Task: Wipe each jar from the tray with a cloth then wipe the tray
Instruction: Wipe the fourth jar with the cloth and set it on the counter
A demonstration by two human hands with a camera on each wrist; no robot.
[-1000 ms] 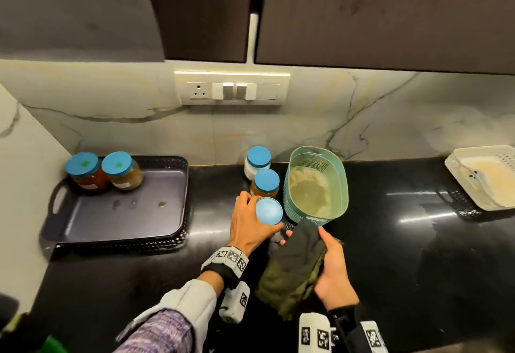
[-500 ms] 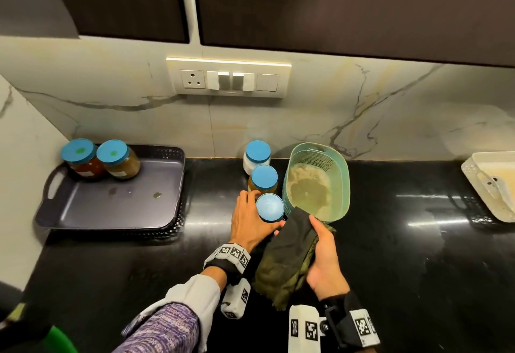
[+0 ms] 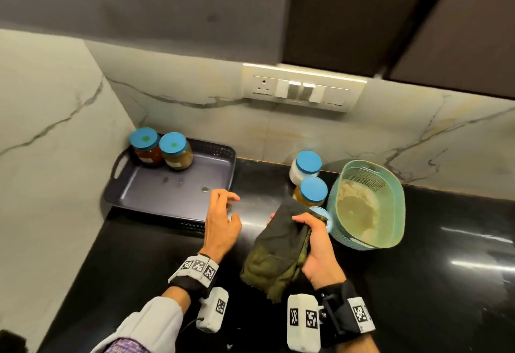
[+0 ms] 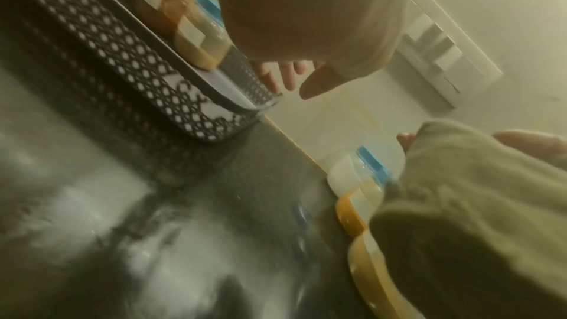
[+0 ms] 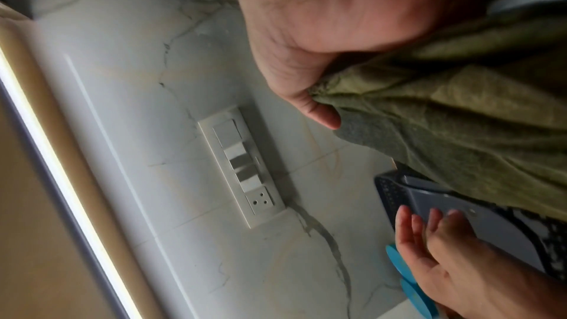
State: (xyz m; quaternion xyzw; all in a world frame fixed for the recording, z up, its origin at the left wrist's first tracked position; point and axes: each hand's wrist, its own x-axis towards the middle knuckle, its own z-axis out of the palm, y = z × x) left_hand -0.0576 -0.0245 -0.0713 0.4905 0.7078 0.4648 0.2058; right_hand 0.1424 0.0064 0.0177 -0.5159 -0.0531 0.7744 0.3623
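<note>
Gripping the bunched cloth [image 3: 281, 244] at lower centre, the right hand [image 3: 317, 244] waits while the empty, loose-fingered left hand [image 3: 221, 221] should reach up-left past the tray [image 3: 172, 199] rim and clasp a remaining jar [image 3: 176, 151] below its lid.

Both wrists carry black straps [image 3: 338, 311] with white coded marker blocks [image 3: 303, 322]; left forearm wears a pale grey sleeve [image 3: 150, 322].

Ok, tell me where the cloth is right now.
In the head view the cloth hangs from the right hand, above the black counter, just left of the green basket.
</note>
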